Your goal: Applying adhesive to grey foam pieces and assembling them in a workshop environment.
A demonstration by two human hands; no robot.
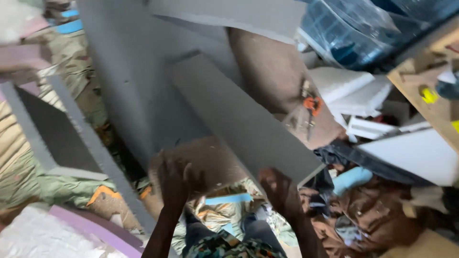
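You're lifting the grey foam panel (244,119): your right hand (279,188) grips its lower end at five o'clock, left hand (174,179) fingers spread beneath. Next, steady it.

White foam blocks (356,91), orange-handled scissors (311,104), a wooden shelf (430,107) and clear plastic wrapping (354,28) lie about

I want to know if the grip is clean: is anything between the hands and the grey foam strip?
Nothing visible. The right hand grips the near end of the grey foam strip directly, and the left hand rests on the brown foam piece beside it.
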